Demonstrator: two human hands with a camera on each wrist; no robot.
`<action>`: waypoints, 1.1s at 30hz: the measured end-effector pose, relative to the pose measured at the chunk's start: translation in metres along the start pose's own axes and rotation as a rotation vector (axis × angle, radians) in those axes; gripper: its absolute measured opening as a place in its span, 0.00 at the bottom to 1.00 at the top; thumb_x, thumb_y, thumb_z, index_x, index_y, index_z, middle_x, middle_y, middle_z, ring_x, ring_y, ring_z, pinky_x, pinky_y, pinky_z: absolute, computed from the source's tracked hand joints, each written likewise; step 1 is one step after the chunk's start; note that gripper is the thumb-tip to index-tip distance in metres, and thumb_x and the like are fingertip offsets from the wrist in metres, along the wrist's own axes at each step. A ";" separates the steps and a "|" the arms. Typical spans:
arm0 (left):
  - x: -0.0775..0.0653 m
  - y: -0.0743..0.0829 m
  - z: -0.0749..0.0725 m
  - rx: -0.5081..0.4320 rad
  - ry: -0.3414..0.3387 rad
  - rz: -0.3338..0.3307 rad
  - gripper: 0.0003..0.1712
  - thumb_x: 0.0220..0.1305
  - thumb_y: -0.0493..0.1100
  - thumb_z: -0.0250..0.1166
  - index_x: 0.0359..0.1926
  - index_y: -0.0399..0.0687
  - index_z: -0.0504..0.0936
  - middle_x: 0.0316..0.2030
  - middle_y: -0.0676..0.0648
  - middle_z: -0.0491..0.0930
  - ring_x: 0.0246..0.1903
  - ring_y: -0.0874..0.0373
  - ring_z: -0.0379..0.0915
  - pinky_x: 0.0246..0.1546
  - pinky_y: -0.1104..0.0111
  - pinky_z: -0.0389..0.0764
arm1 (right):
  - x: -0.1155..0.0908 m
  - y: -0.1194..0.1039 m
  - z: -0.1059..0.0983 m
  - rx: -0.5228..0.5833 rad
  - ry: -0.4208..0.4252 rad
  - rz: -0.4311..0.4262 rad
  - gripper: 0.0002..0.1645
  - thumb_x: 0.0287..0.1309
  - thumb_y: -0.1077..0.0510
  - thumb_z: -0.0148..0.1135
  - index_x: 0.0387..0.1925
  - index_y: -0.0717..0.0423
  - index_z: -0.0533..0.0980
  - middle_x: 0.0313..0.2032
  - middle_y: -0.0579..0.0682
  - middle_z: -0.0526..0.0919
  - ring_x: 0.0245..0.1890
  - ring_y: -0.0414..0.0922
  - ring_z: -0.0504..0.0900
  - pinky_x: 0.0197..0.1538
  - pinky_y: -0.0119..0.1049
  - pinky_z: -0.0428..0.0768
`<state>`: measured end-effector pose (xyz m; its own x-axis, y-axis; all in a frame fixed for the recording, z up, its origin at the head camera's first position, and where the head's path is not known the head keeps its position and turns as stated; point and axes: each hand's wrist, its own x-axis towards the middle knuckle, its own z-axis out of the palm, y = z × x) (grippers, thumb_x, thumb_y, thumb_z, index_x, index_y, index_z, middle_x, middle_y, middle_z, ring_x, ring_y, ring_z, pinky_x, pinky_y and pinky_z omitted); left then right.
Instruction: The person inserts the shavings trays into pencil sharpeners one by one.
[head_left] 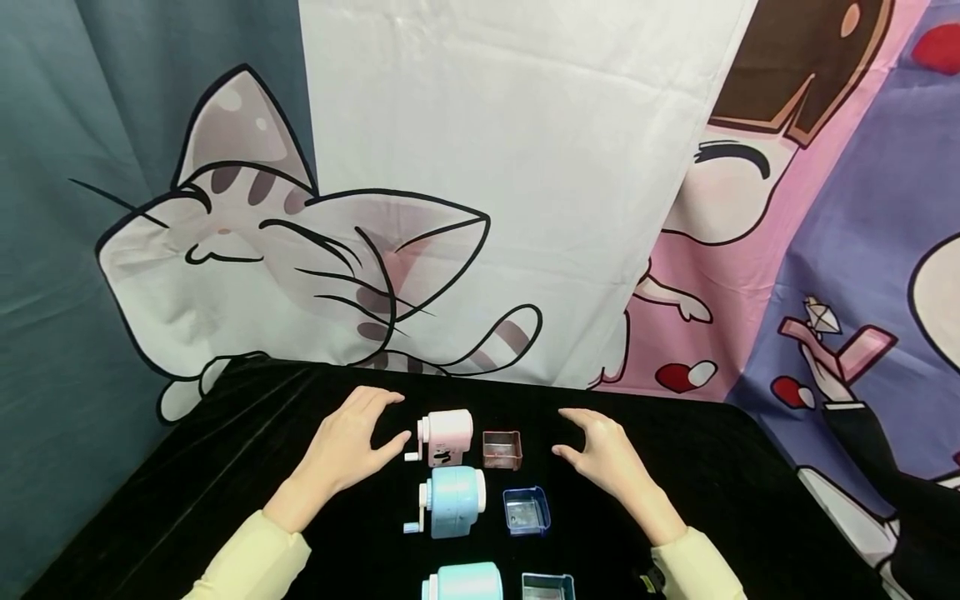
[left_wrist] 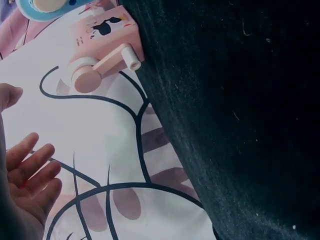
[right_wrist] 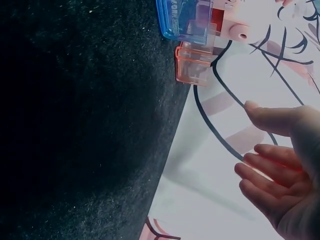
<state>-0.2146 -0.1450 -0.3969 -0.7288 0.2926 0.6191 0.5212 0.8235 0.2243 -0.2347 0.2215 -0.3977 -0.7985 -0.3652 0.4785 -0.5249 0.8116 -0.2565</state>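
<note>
My left hand [head_left: 351, 442] hovers just left of a pink crank pencil sharpener [head_left: 448, 435], thumb and fingers spread apart with nothing between them. The sharpener's crank [left_wrist: 107, 65] points toward that hand in the left wrist view. To the right of the pink sharpener sits a small clear reddish drawer [head_left: 502, 450], pulled out and apart from it. My right hand [head_left: 603, 450] is held to the right of this drawer, thumb and fingers parted, holding nothing. Nearer to me stand a blue sharpener [head_left: 454, 502] and its clear blue drawer [head_left: 527, 511].
At the bottom edge of the head view are a turquoise sharpener [head_left: 467, 582] and a clear teal drawer [head_left: 547, 587], both partly cut off. A black cloth [head_left: 225, 483] covers the table. Behind it hangs a printed curtain [head_left: 480, 125] with a cat drawing.
</note>
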 end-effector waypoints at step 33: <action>0.022 0.017 0.016 -0.091 -0.090 -0.028 0.37 0.50 0.61 0.63 0.57 0.47 0.68 0.53 0.49 0.70 0.55 0.59 0.61 0.46 0.60 0.75 | 0.017 -0.014 0.015 0.086 -0.092 -0.116 0.29 0.38 0.51 0.73 0.46 0.55 0.77 0.45 0.48 0.81 0.47 0.40 0.75 0.48 0.40 0.76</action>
<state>-0.2288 -0.1172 -0.3920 -0.7785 0.3159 0.5423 0.5352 0.7855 0.3108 -0.2454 0.1970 -0.3986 -0.7524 -0.4976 0.4316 -0.6355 0.7208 -0.2768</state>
